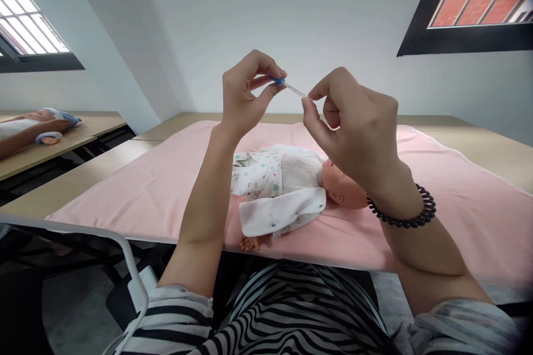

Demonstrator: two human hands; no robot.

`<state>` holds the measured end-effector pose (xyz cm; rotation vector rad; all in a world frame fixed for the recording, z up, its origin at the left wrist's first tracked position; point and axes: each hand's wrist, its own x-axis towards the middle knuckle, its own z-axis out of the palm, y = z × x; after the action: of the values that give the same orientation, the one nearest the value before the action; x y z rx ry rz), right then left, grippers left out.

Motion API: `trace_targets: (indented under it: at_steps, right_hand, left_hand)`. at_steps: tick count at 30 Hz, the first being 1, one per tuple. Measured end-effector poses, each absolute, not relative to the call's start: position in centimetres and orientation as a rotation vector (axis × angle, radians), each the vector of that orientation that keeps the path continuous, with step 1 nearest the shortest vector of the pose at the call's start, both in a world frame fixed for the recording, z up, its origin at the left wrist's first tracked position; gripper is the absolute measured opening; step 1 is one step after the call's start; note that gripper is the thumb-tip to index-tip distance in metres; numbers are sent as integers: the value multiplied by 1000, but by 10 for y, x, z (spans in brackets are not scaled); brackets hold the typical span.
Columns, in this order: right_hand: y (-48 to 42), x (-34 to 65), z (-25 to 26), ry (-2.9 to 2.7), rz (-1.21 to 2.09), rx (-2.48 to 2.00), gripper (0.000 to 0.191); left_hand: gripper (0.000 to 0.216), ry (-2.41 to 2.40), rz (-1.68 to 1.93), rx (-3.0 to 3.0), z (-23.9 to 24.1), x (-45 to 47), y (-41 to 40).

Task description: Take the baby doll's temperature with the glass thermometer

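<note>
**Thermometer pinched between both hands above the doll**

Your left hand (244,94) pinches the blue end of a thin glass thermometer (291,87) between thumb and fingertips; your right hand (353,127) pinches its other end. You hold it raised, well above the counter (458,133). Below it, a baby doll (291,191) in a white printed garment lies on a pink blanket (125,194). Far left, another doll (37,122) lies on a second counter.

Both forearms raised, elbows bent. Left hand (244,94): thumb and forefinger pinched, remaining fingers curled. Right hand (353,127): thumb and forefinger pinched, knuckles turned outward; black coil band worn at wrist.
</note>
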<state>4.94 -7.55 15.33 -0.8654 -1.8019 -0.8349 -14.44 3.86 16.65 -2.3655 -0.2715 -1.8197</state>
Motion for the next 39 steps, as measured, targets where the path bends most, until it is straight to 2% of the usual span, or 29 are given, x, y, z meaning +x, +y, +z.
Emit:
trace_targets:
  at_steps: [7, 17, 22, 27, 35, 39]
  right_hand:
    - [-79, 46, 154, -1605, -739, -774, 27]
    - [-64, 48, 151, -1673, -767, -759, 31]
    - [-65, 48, 149, -1589, -817, -721, 28]
    - [-72, 46, 149, -1584, -842, -715, 26]
    - [-72, 46, 148, -1612, -849, -732, 28]
    - [-69, 46, 147, -1596, -951, -659, 18]
  left_hand:
    - [22, -274, -1745, -2433, 167, -139, 24]
    - [23, -266, -1794, -2482, 167, -136, 18]
    - [20, -170, -1879, -2451, 169, -136, 20]
    - [27, -215, -1785, -2371, 169, -137, 26]
    - [22, -218, -1798, -2345, 168, -137, 26]
    - [20, -215, -1791, -2342, 167, -136, 27]
